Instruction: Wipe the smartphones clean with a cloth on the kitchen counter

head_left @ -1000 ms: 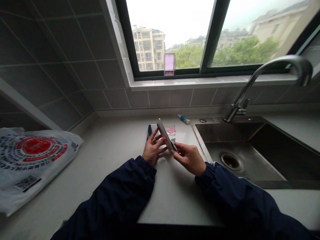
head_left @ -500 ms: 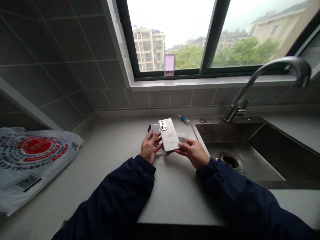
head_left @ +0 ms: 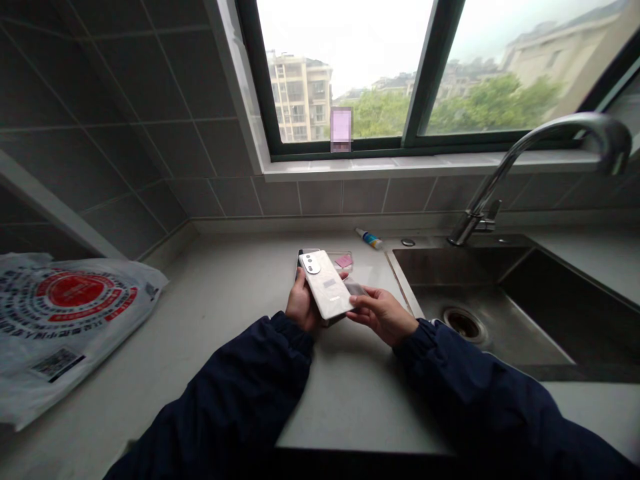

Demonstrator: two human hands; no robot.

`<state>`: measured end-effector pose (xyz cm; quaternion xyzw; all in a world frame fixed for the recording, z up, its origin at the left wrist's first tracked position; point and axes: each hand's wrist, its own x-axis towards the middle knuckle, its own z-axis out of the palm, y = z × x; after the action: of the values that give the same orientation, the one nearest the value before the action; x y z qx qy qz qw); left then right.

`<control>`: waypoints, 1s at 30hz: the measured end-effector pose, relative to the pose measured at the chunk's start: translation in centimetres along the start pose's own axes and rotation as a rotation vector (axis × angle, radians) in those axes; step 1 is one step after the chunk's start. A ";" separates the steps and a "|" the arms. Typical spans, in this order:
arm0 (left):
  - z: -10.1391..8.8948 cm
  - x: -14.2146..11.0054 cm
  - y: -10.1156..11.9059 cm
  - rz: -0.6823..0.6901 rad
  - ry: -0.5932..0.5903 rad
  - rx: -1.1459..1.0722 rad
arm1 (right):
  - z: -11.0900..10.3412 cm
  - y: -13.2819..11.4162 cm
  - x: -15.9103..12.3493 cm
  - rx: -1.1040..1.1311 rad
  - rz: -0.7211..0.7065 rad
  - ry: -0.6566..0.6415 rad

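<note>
A white smartphone (head_left: 327,287), back up and tilted, is held above the counter with its camera bump at the upper left. My left hand (head_left: 301,303) wraps under it, thumb along the left edge and fingertips showing past the far right edge. At the lower right corner, my right hand (head_left: 383,312) is closed on the phone. A thin greyish piece (head_left: 355,288) shows beside those fingers; its kind is unclear. Behind the phone lies a clear frame like a phone case (head_left: 351,253), with a pink square (head_left: 343,261) in it. A dark-edged flat device (head_left: 299,259) is partly hidden behind the phone.
A small tube with a white nozzle (head_left: 370,239) lies by the steel sink (head_left: 530,320), under a curved tap (head_left: 493,180). On the left rests a white plastic bag with red print (head_left: 75,320). A window (head_left: 345,73) is above the counter.
The phone has moved left and towards me. My left hand's fingers, spread at its side before, now wrap beneath it. The clear frame and pink square have come into view.
</note>
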<state>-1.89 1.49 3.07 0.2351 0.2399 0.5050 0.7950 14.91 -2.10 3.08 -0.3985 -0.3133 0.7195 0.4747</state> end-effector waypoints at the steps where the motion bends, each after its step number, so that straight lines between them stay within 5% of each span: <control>1: 0.0 -0.1 0.0 0.000 0.002 0.000 | 0.0 0.0 0.0 -0.004 0.002 -0.009; 6: -0.1 -0.2 0.2 -0.024 0.067 0.026 | -0.2 -0.3 -0.2 -0.076 0.031 -0.043; 13: -0.6 0.2 0.5 -0.033 0.152 0.035 | -0.6 -0.9 -0.1 -0.171 -0.068 0.066; 22: -0.2 0.0 0.4 0.004 0.142 -0.006 | -2.5 -1.4 1.5 -0.196 -0.429 0.469; 27: -0.5 -0.1 0.3 -0.214 0.057 0.004 | -2.9 -2.0 1.8 -0.163 -0.583 0.579; 30: -0.9 0.0 -0.2 -0.358 -0.016 0.027 | -2.3 -1.9 1.1 -0.356 -0.762 0.477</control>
<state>-2.30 1.54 2.29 0.2031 0.2785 0.3501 0.8710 17.51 -0.21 3.23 -0.4842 -0.4377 0.3181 0.6876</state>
